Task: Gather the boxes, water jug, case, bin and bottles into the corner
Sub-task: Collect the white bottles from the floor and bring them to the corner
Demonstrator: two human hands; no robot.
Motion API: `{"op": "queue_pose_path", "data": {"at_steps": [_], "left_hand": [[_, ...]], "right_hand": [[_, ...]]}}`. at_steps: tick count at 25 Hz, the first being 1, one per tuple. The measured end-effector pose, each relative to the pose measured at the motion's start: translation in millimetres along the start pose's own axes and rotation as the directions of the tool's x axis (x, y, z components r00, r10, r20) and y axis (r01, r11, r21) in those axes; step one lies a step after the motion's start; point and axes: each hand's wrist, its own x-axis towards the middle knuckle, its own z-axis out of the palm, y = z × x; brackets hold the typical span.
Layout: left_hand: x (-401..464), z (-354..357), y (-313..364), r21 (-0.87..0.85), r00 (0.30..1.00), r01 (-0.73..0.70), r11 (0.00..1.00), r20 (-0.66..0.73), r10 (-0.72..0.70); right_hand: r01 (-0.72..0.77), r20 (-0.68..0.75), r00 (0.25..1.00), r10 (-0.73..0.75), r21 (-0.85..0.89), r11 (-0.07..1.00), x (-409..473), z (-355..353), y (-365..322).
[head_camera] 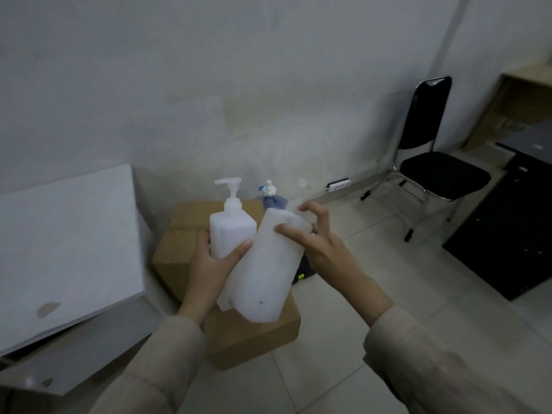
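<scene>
My left hand (pixel 209 264) is wrapped around the lower body of a white pump bottle (pixel 231 231), thumb across its front and fingers behind it, holding it upright. My right hand (pixel 316 243) rests on a second white bottle (pixel 265 270), which leans to the left against the first; my thumb presses on its upper face while my fingers curl loosely past its top edge, so it is a partial hold, not a full grip. The two bottles touch along their sides. Both of my sleeves are beige.

Beneath the bottles sit brown cardboard boxes (pixel 254 333), one close to me on the tiled floor (pixel 343 369) and more behind it against the wall (pixel 209 70). Just behind the bottles the blue top of the water jug (pixel 273 200) shows, with a white cap. A dark object lies by the boxes under my right wrist; I cannot tell what it is. To my left is a white slab (pixel 68 243), tilted. Farther right stands a black chair (pixel 430 162), with a power strip (pixel 338 184) at the wall's base, and a dark cabinet (pixel 513 234) beyond.
</scene>
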Motion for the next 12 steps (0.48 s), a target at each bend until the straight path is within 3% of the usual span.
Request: {"op": "queue_pose_path", "data": {"at_steps": [3,6,10,12], "left_hand": [[18.7,49.4,2.1,-0.037,0.999,0.031,0.999,-0.025,-0.032],[33.4,111.7,0.9,-0.113,0.99,0.072,0.991,-0.113,-0.085],[52.0,189.0,5.1,-0.187,0.966,0.093,0.978,-0.219,-0.134],[60.1,218.7,5.1,-0.184,0.959,0.108,0.977,-0.239,-0.151]], "right_hand": [[-0.234,0.14,0.968,0.21,0.183,0.955,3.5,-12.4,33.4],[-0.306,0.262,0.941,0.212,0.399,0.864,6.3,-29.8,80.9],[-0.544,0.463,0.833,0.303,0.585,0.601,7.6,-56.1,147.4],[-0.577,0.473,0.815,0.335,0.614,0.538,6.8,-60.6,169.9]]}}
